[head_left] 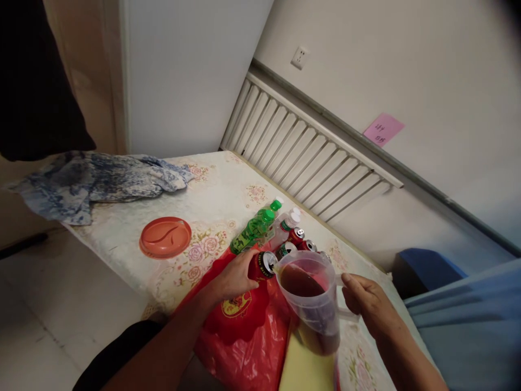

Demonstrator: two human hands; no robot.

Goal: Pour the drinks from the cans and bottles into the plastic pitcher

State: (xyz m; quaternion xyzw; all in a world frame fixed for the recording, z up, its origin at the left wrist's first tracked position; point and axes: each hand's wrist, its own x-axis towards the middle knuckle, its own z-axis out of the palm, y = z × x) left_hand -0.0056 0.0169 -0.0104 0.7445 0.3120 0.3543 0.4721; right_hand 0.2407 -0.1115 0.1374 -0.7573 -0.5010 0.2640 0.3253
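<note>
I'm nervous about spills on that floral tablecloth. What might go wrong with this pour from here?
1. The left hand tips the red can right at the rim of the pitcher; a small slip may send drink onto the red plastic bag.
2. The right hand steadies the pitcher only by its handle, so it might tilt.
3. Cans and green bottles crowd close behind and could be knocked.

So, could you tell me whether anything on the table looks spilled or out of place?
No spill shows. The one untidy thing is the blue patterned cloth, crumpled at the table's far corner and hanging over its edge.
</note>
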